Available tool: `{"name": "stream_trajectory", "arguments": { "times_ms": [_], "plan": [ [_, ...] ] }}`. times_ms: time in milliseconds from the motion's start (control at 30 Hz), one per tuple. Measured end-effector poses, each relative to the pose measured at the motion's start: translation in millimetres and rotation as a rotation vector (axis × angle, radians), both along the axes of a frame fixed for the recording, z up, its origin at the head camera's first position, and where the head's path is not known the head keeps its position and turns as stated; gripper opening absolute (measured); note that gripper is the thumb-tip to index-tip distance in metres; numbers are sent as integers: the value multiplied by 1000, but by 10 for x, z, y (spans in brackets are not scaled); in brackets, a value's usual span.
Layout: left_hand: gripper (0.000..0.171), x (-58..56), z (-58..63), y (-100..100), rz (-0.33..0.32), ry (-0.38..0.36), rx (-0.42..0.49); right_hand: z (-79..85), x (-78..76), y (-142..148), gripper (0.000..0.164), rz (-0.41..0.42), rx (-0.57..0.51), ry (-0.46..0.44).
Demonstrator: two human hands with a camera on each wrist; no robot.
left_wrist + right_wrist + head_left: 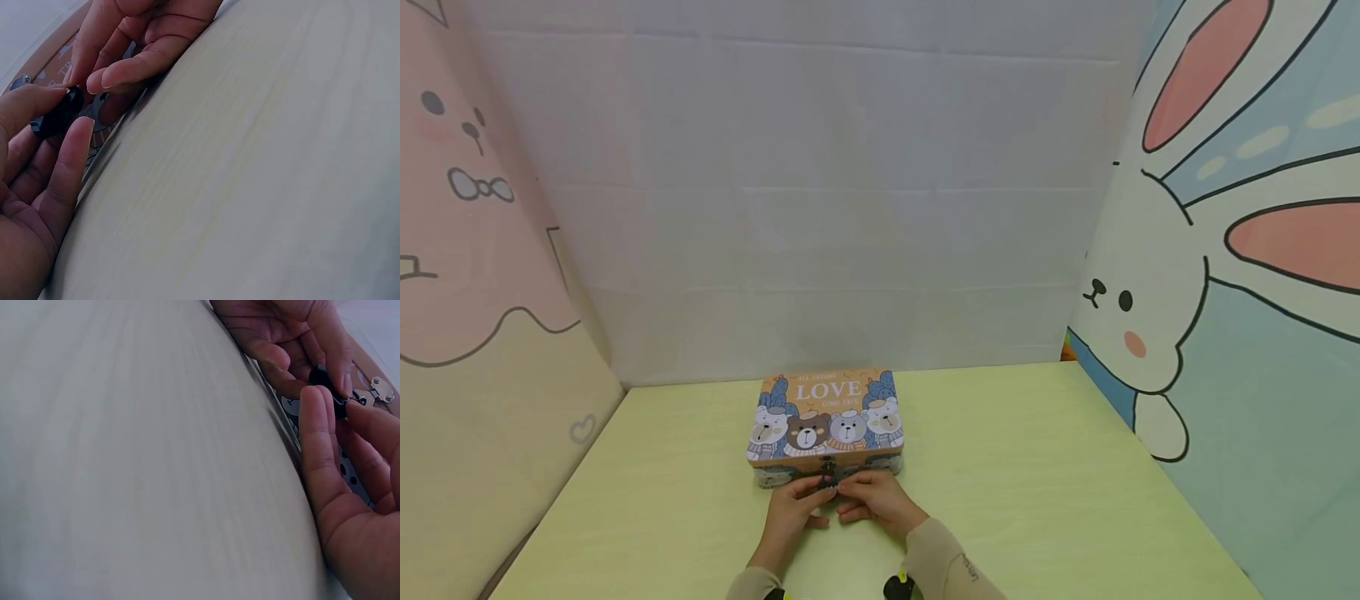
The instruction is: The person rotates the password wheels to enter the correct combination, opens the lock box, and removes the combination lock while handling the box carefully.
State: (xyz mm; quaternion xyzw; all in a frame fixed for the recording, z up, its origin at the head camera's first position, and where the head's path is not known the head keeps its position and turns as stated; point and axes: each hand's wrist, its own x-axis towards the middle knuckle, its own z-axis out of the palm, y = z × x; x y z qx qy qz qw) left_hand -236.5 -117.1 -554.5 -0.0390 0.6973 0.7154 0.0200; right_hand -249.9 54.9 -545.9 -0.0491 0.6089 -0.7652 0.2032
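Note:
A tin box [825,421] with bears and the word LOVE on its lid stands closed on the table. At the metal clasp [380,390] on its front is a small black padlock [57,117]. My left hand [788,510] pinches the padlock from the left, thumb on top and fingers beneath. From the right, my right hand [880,498] pinches the padlock's other end between thumb and fingers. The fingers cover much of the padlock, so whether its shackle is locked cannot be seen.
The pale yellow-green table [1037,483] spreads around the box. A white cloth backdrop [850,208] hangs behind it. Cartoon-printed curtains stand on both sides, a rabbit one [1150,292] at the right.

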Motion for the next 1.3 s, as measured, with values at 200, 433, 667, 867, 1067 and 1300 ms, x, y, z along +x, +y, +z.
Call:
{"name": "stream_trajectory", "arguments": {
  "times_ms": [200, 433, 667, 867, 1067, 1300],
  "plan": [
    [35, 4, 16, 3, -2, -11, 6, 7, -2, 0, 21, 0, -2, 2],
    [36, -2, 2, -3, -3, -8, 13, 14, -2, -3, 20, 1, -3, -1],
    [37, 0, -2, -5, -3, -6, 28, 13, -1, -7, 20, 1, -4, -1],
    [40, 0, -12, -27, -26, 8, 49, 8, -1, -5, 20, 1, -7, -6],
    [46, 2, -16, -39, -58, 15, 56, -12, -12, -1, 20, 2, -10, -3],
    [49, -7, -16, -47, -69, 30, 51, -37, -31, -14, 19, 1, -8, -2]
  ]
}}
